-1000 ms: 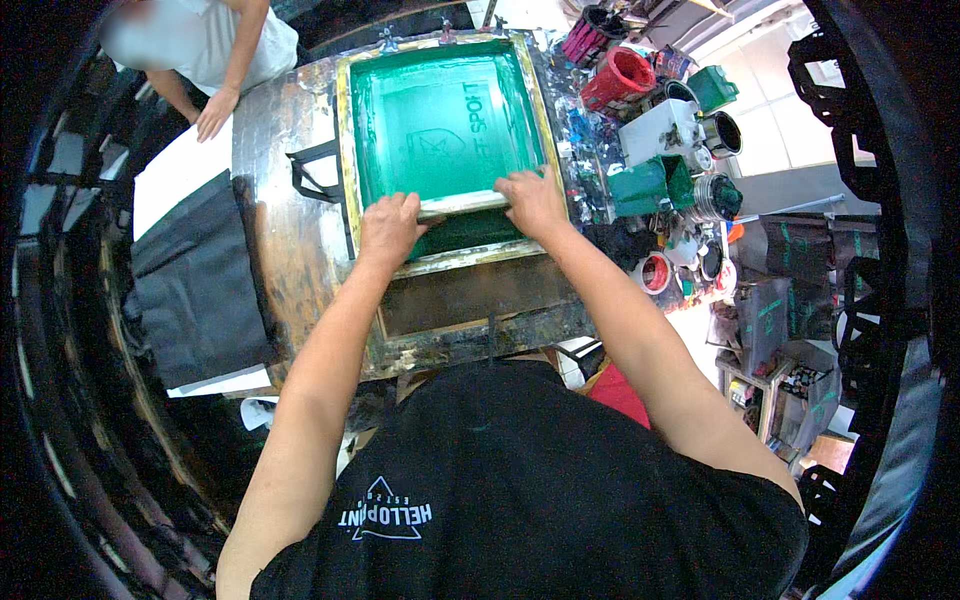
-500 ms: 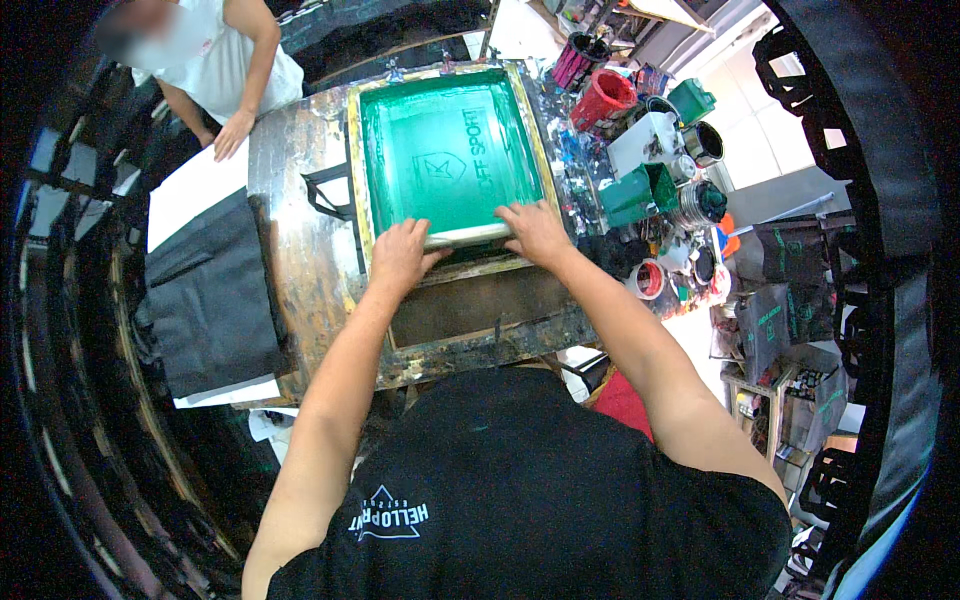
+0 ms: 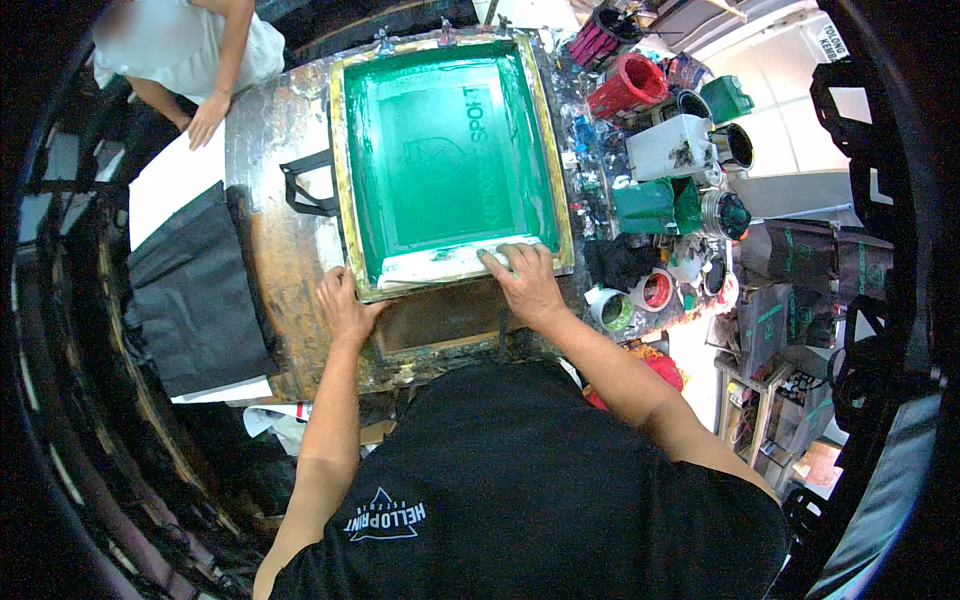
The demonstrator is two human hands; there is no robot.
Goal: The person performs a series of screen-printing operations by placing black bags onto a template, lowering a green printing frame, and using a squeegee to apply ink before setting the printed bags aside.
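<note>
A screen-printing frame (image 3: 563, 215) with a yellowed rim lies in front of me, its mesh (image 3: 440, 150) coated with green ink and bearing a faint design. Along its near end rests a squeegee (image 3: 440, 262) with a pale handle. My right hand (image 3: 530, 285) grips the squeegee's right end, fingers bent over the top. At the frame's near left corner, my left hand (image 3: 347, 308) holds the rim, its thumb by the near edge. A black strap handle (image 3: 308, 185) sticks out from under the frame's left side.
Left on the worn table (image 3: 285, 120) lies a black fabric bag (image 3: 190, 300) over a white sheet (image 3: 175, 185). A co-worker's hand (image 3: 209, 120) rests there. Clamps (image 3: 446, 32) stand at the frame's far edge. Ink containers, including a red bucket (image 3: 630, 85) and green tub (image 3: 655, 205), crowd the right.
My left hand has left the squeegee for the frame's near left corner. The squeegee now sits against the near end. The frame looks larger, its near end seemingly raised.
</note>
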